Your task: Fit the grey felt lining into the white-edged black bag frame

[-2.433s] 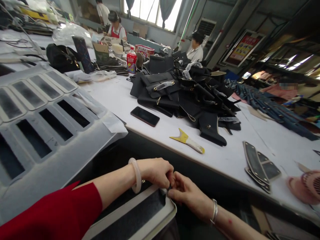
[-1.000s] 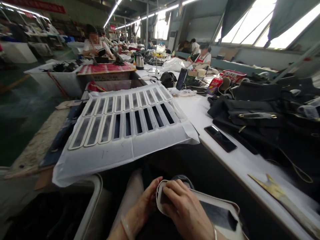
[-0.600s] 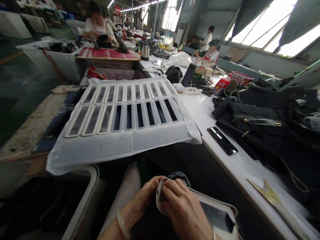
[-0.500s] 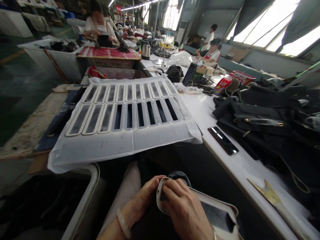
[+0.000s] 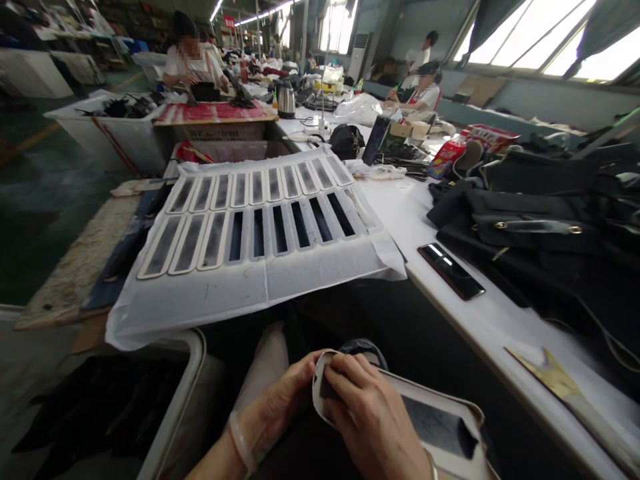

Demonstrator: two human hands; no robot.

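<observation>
From here, both hands have shifted to a rounded end of the long cream-bordered, black-centred panel (image 5: pixel 435 423), low near the white table (image 5: pixel 400 207); handling now centres there. Left hand (image 5: pixel 283 397): holding rim. Right hand (image 5: pixel 373 413): gripping end, fingers curled over face.

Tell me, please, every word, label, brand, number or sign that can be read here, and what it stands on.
No text reads clearly.
Box under the red board: lettering too blurred.
Red hanging sign: too small.
Red container: markings too blurred.
Red-and-white carton: printing too blurred.
</observation>
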